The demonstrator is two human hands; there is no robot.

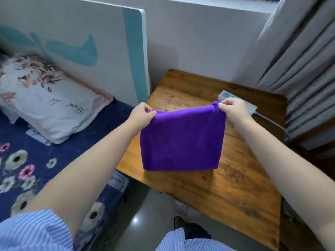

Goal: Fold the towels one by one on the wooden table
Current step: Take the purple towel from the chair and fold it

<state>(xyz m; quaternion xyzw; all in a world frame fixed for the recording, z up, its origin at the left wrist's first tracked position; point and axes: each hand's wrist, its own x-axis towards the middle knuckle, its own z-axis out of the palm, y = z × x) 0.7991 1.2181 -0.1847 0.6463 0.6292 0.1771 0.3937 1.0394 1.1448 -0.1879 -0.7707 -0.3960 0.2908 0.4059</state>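
hidden: the power strip (228, 98) lay partly behind the right hand (233, 110), its far end and cord half covered; the towel's back layers could not be seen.
cut off: the desk (226, 187) ran out of view at the lower right; the striped sleeve (34, 230) was cropped at the bottom edge.
around: a floral pillow (45, 98) and blue flowered bedding (27, 169) lay well to the left of the left hand (142, 115); grey curtains (304, 69) hung beyond the right hand.
towel: the purple towel (182, 140) hung folded between both hands, its lower edge touching the desk.
hands: each pinched a top corner, fingers curled, arms stretched forward.
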